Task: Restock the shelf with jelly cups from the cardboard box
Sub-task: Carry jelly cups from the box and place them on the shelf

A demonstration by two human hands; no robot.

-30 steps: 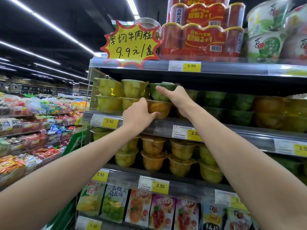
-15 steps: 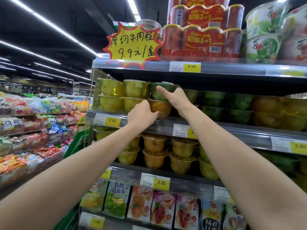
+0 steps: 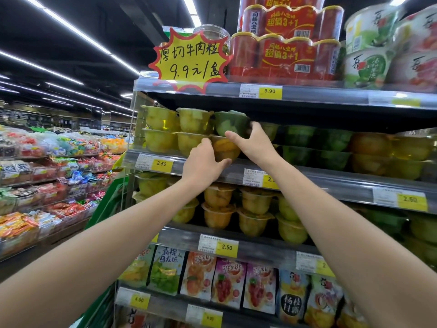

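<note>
- The jelly-cup shelf (image 3: 307,178) ran left to right across the head view, its front rail carrying yellow 2.50 tags, with cups stacked two high along it.
- The row of yellow jelly cups (image 3: 165,131) filled the shelf's left end; darker green cups (image 3: 314,145) sat to the right, further back in shadow.
- The right hand (image 3: 253,143) reached higher and deeper than the other, its fingers closed around the green jelly cup (image 3: 230,124) on the upper tier (thumb at the cup's lower front, fingertips at its right side).
- The left hand (image 3: 203,166) sat lower and nearer the rail, curled against the left side of the orange jelly cup (image 3: 224,149) directly beneath the green one; whether it truly clasped the cup or only steadied it could not be told.
- Both cups stood upright, wide mouth up, narrow base down, so their axis ran vertical, and the green cup rested on the orange one.
- The deciding relation, as I judged it: the green cup lay just above and behind the left hand, so the right hand was the one placed to seat or shift it.
- No cardboard box showed.
</note>
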